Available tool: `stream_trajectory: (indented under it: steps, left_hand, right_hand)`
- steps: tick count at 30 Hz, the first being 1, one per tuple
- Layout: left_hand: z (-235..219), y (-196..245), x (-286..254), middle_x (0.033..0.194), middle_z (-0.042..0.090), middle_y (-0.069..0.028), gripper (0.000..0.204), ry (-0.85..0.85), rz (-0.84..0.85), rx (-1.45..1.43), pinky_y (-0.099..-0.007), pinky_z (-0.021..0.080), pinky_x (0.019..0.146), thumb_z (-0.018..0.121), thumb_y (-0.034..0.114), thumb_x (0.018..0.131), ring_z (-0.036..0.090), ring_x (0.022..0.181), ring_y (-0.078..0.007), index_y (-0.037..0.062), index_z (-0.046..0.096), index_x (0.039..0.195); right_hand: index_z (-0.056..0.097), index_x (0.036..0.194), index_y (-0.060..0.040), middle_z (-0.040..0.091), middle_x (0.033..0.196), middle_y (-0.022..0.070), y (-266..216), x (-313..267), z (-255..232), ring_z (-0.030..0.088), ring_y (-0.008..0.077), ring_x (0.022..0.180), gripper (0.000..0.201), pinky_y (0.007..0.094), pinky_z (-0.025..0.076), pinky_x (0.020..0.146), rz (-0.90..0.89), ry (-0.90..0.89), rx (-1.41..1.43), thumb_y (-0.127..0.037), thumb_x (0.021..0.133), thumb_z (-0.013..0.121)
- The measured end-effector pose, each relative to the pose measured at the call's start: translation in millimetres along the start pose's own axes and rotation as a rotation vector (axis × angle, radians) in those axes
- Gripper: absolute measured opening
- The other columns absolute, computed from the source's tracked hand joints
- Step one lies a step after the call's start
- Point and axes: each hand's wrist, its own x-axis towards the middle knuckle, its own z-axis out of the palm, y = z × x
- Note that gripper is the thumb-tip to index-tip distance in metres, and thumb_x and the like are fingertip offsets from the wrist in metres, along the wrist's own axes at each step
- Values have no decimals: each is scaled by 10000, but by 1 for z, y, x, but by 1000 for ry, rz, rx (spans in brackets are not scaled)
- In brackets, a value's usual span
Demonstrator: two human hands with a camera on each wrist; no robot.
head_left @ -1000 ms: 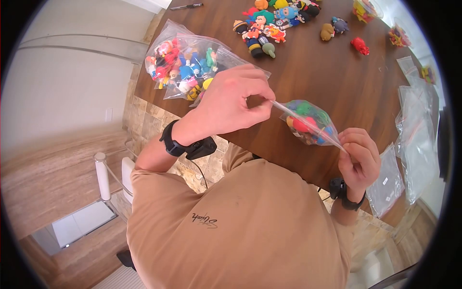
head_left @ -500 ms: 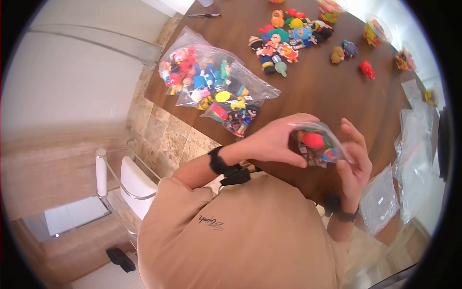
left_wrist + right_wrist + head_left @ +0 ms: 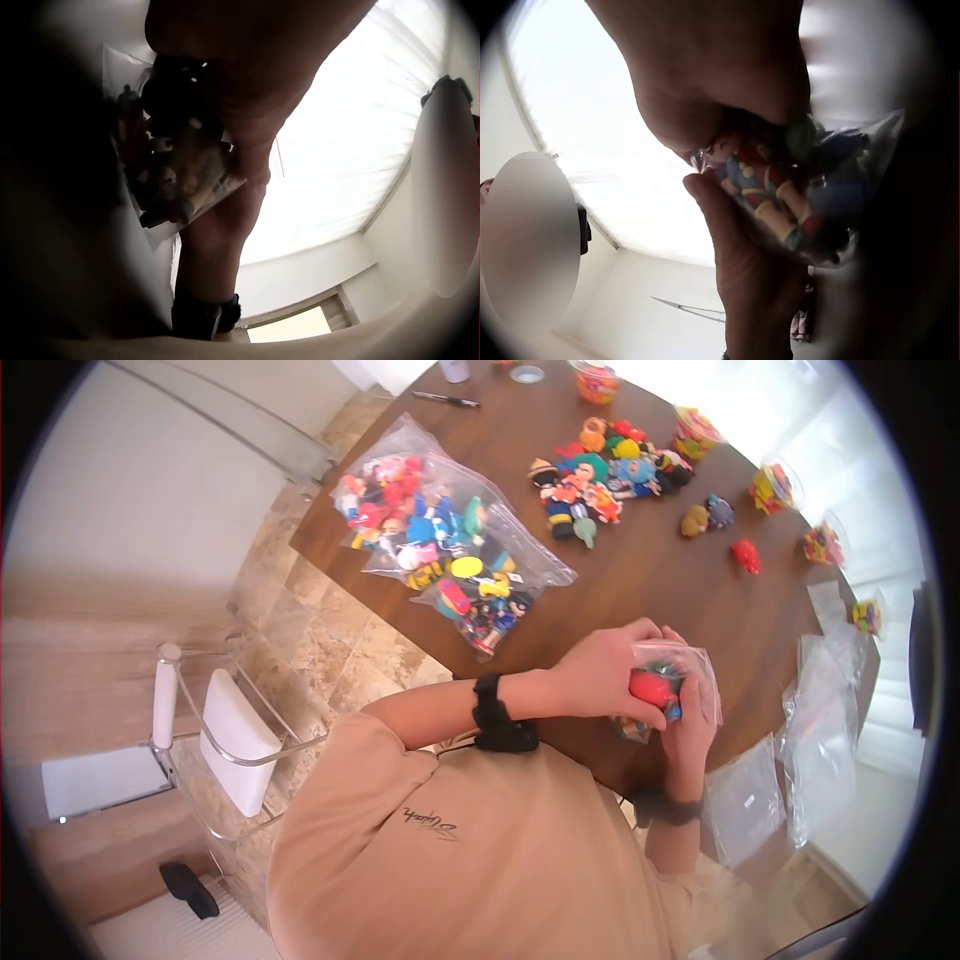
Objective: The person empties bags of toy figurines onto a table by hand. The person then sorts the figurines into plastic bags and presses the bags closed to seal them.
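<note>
A clear zip bag of small toy figures (image 3: 655, 688) is held between both hands, close to the chest over the table's near edge. My left hand (image 3: 598, 672) grips its left side, thumb in front and fingers behind. My right hand (image 3: 690, 732) holds the other side, its thumb along the bag. A red rounded piece shows through the plastic at the front. In the right wrist view, a figure with blue, red and yellow parts (image 3: 765, 191) presses against the plastic. The left wrist view shows the bag's lower corner (image 3: 180, 180) in shadow.
Filled bags of figures (image 3: 430, 530) overlap on the table's left side. Loose figures (image 3: 600, 485) lie in a pile farther back, with a red figure (image 3: 745, 556) to their right. Several filled tubs (image 3: 775, 488) line the far right edge. Empty plastic bags (image 3: 822, 730) lie at right.
The bag was stretched by its top edge between both hands; now the hands have come together around its body. The right hand, spread half a second ago, has closed in on the bag.
</note>
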Motion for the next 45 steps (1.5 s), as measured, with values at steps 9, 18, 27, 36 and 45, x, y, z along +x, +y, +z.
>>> stream_trajectory:
  steps: [9, 18, 27, 36, 45]
  left_hand:
    - [-92, 44, -27, 1103, 696, -118, 642, 127, -39, 127, -343, 534, 859, 893, 359, 644, 687, 971, -252, 65, 678, 1172]
    - [-257, 4, -37, 1221, 667, -170, 900, 270, -481, 608, -357, 500, 962, 879, 402, 670, 668, 1071, -242, -9, 508, 1380]
    - [-218, -35, -42, 1415, 501, -192, 673, 430, -232, 1143, -430, 465, 1011, 714, 419, 848, 496, 1293, -348, 119, 499, 1412]
    - [-214, -31, -26, 1338, 555, -146, 608, 222, -379, 1251, -445, 442, 1022, 727, 405, 801, 507, 1265, -343, 115, 589, 1318]
    - [-211, -32, -22, 1261, 577, -105, 586, 205, -429, 1208, -430, 492, 946, 729, 393, 802, 535, 1210, -303, 138, 583, 1310]
  right_hand:
    - [424, 1433, 18, 478, 1451, 233, 15, 2, -1, 489, 358, 1331, 708, 448, 409, 1072, -161, -131, 402, -471, 956, 611]
    - [409, 1444, 18, 519, 1416, 208, 3, -2, 4, 567, 313, 1247, 693, 400, 437, 1030, -35, -197, 352, -416, 954, 638]
    - [394, 1456, 12, 539, 1390, 197, 2, -1, 2, 602, 296, 1190, 720, 385, 463, 993, 30, -148, 313, -401, 935, 671]
    - [408, 1459, -22, 565, 1365, 159, 0, 0, 2, 620, 257, 1155, 613, 351, 472, 978, 55, -173, 358, -193, 935, 677]
    - [401, 1460, -11, 576, 1342, 167, -5, -2, 0, 629, 254, 1129, 640, 351, 478, 965, 72, -141, 370, -208, 925, 693]
